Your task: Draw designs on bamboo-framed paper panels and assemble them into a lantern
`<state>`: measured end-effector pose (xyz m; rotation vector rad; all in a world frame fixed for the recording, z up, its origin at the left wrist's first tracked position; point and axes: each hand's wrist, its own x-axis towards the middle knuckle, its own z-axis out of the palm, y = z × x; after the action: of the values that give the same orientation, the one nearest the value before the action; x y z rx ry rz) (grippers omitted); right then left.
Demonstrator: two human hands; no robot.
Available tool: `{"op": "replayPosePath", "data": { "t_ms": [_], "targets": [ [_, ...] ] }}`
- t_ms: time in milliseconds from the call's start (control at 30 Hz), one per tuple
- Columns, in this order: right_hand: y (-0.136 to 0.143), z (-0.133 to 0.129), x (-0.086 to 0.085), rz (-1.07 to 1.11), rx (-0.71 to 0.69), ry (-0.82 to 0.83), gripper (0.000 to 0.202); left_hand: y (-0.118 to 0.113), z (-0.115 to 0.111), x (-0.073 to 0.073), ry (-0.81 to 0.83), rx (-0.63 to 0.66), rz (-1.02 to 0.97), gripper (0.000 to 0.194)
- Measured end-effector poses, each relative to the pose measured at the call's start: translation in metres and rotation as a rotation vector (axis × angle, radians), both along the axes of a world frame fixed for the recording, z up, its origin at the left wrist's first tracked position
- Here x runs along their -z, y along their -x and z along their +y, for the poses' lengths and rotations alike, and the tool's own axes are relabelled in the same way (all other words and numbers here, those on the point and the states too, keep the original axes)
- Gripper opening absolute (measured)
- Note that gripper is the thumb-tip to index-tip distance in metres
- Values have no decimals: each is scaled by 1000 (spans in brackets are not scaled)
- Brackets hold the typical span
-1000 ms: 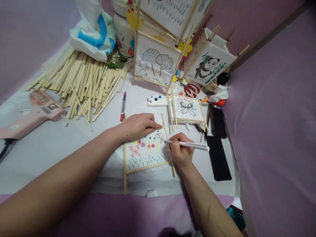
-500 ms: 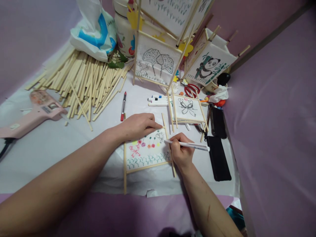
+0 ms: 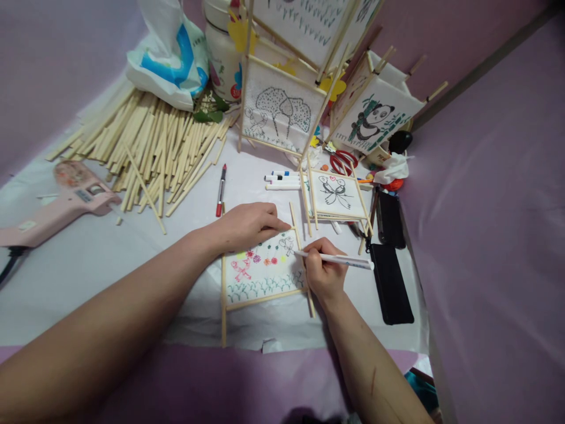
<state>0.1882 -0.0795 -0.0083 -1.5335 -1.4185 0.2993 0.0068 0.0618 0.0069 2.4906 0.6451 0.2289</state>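
Note:
My right hand (image 3: 325, 271) is closed round a white marker pen (image 3: 344, 259), its tip at the small outlined figure near the right side of a white drawing panel (image 3: 260, 277). The panel has a thin wooden stick frame and carries a red figure, coloured dots and a row of green grass. Across the panel's top edge lies my left hand (image 3: 249, 227), flat with fingers stretched, the fingertip by the upper right corner of the frame. The hand hides part of the top edge.
A pink glue gun (image 3: 66, 203) and a heap of wooden sticks (image 3: 150, 141) lie left. Behind are a red marker (image 3: 221, 191), white markers (image 3: 282, 185), a small framed drawing (image 3: 335, 191), a panda lantern (image 3: 375, 118) and red scissors (image 3: 343, 162). A black phone (image 3: 392, 282) lies right.

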Motion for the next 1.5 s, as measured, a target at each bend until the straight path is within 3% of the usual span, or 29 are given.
{"op": "replayPosePath", "data": {
  "t_ms": [1500],
  "targets": [
    [1,0,1,15,-10,32,20,-1,1,2,-12,4,-7,31]
  ]
}}
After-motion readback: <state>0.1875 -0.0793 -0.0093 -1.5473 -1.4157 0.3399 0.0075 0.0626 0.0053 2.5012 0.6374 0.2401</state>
